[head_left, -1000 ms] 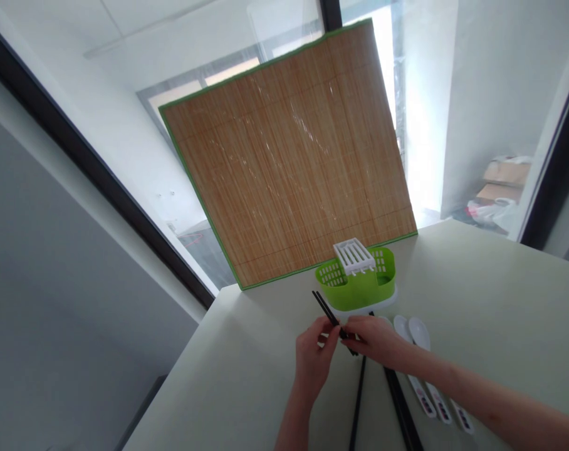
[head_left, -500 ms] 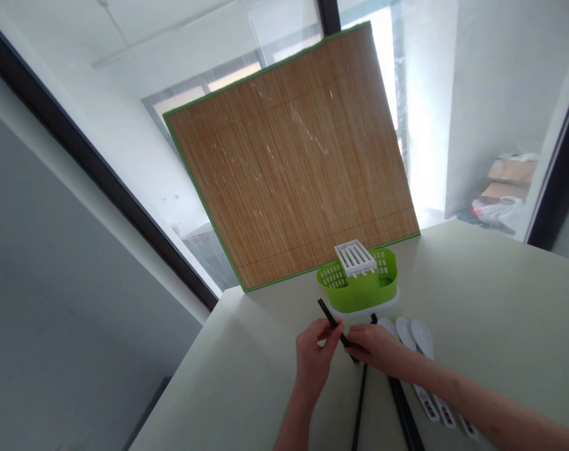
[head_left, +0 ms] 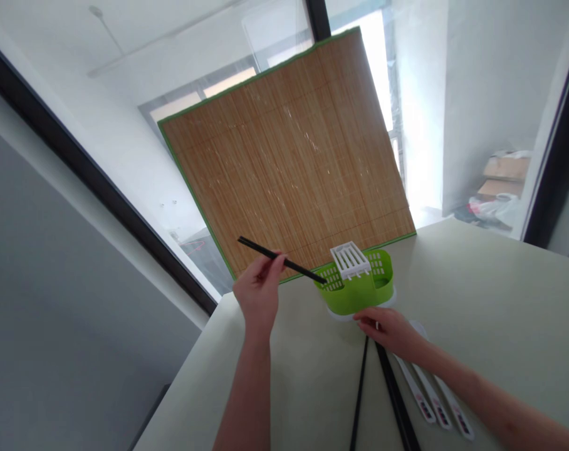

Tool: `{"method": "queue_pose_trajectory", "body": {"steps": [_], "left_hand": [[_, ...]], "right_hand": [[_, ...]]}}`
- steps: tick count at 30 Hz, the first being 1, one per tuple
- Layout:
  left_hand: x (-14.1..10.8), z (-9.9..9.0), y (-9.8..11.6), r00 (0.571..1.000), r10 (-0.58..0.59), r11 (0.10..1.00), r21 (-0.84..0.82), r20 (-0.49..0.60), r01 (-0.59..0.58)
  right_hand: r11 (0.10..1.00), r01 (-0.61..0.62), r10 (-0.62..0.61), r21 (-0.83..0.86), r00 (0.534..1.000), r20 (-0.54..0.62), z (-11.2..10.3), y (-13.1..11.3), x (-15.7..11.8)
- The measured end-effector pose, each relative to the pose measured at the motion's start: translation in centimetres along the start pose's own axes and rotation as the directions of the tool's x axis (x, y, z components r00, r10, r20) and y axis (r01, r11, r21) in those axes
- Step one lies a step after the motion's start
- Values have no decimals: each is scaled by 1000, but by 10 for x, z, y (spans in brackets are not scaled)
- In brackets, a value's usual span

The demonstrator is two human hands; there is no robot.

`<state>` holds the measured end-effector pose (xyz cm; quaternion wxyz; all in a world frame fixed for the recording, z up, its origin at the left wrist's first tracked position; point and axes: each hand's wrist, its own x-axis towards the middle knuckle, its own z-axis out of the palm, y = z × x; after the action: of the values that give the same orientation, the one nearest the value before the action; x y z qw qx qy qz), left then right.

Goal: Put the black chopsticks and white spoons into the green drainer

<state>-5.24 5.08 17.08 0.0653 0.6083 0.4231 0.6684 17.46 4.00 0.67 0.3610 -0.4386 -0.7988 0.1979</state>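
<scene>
Black chopsticks (head_left: 301, 270) are pinched in my left hand (head_left: 260, 289), slanting down to the right, with their lower end at the left compartment of the green basket (head_left: 354, 299). A white slotted rack (head_left: 350, 258) sits across the basket's middle. My right hand (head_left: 388, 329) is at the basket's front base, fingers bent together over the top ends of items on the table; whether it grips anything is hidden. Below it lie a thin black chopstick (head_left: 360, 394), a thicker bundle of black chopsticks (head_left: 397, 401) and several white spoons (head_left: 430, 391).
Behind the basket a bamboo mat (head_left: 289, 163) with green edging leans against the glass. The pale table (head_left: 491, 300) reaches to the window frame. Beyond the glass at right are cardboard boxes (head_left: 505, 168) and a plastic bag.
My left hand has moved left and up, carrying the chopsticks away from my right hand, which has let go of them. My right hand has shifted slightly right and nearer the basket's base.
</scene>
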Motion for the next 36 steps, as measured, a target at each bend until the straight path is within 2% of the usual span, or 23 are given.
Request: {"method": "queue_pose_trajectory", "body": {"steps": [2, 4, 7, 10, 15, 23, 27, 30, 32, 34, 36], "left_hand": [[25, 17, -7, 999, 42, 999, -15, -11, -42], [39, 40, -26, 996, 7, 1000, 18, 91, -8], [40, 76, -63, 944, -134, 979, 185, 301, 80], [27, 101, -95, 898, -225, 945, 309, 377, 107], [14, 117, -125, 848, -343, 890, 428, 404, 156], [8, 129, -149, 778, -433, 863, 459, 456, 211], [10, 125, -139, 772, -427, 864, 465, 471, 194], [4, 106, -119, 805, -387, 868, 472, 449, 154], [-15, 87, -101, 857, -312, 872, 482, 410, 87], [-47, 67, -84, 894, -224, 868, 497, 388, 2], [-88, 50, -69, 877, -200, 860, 507, 438, -58]], "right_hand": [[1000, -9, 8, -16, 999, -41, -3, 5, -1], [999, -7, 5, -37, 998, -59, -4, 8, -2], [997, -2, -3, -79, 999, -51, -3, 9, -3], [993, 6, -9, -120, 1000, -24, -3, 8, -3], [985, 17, -21, -172, 1000, -24, -2, 6, -3], [977, 25, -29, -214, 999, -19, -4, 6, -4], [978, -17, 6, -209, 998, -57, -3, 10, -3], [979, -69, 49, -191, 993, -103, -1, 16, -3], [979, -100, 77, -181, 988, -131, -1, 20, -2], [978, -123, 98, -166, 983, -155, -2, 23, -1], [979, -137, 111, -151, 979, -171, -3, 24, -1]]}}
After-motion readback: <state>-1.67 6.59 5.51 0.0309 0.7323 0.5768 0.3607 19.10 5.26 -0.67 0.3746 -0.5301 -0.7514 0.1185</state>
